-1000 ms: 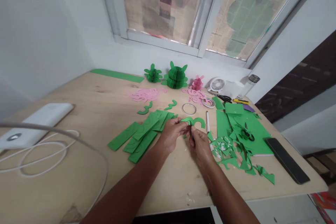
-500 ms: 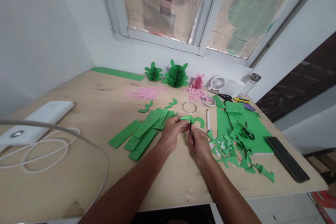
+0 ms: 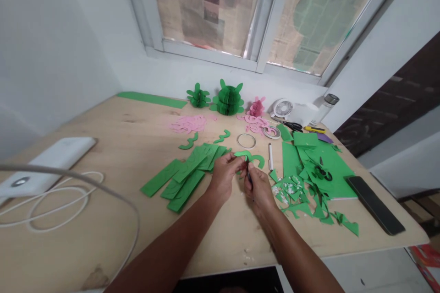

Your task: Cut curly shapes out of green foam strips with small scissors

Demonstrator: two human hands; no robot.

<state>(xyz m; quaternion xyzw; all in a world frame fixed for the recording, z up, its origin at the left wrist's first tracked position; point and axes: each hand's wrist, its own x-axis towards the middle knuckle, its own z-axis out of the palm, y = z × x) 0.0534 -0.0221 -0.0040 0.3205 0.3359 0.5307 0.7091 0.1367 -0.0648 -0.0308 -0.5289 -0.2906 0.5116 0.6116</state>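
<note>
My left hand point(image 3: 223, 174) is closed, pinching a wavy green paper cutout point(image 3: 256, 159) shaped like a curvy 3. A slim dark tool point(image 3: 250, 178) sits in my closed right hand point(image 3: 260, 190), its tip against the cutout; I cannot make out its kind. To the left lie overlapping green paper strips point(image 3: 161, 177) with faint curved outlines. Two similar green cutouts, a left one point(image 3: 189, 141) and a right one point(image 3: 222, 136), rest beyond them. A white pen point(image 3: 270, 156) lies just right of the held cutout.
Green scraps point(image 3: 294, 190), scissors point(image 3: 323, 173) and a phone point(image 3: 374, 204) lie on the right. Pink cutouts point(image 3: 189, 124), paper honeycomb figures point(image 3: 229, 98), tape rolls point(image 3: 246, 141), a fan point(image 3: 283, 108) and a bottle point(image 3: 325, 109) stand farther back. A power bank point(image 3: 51, 162) and cable are left.
The view has shifted slightly. Both hands keep nearly the same place and grip, with the tool still at the cutout.
</note>
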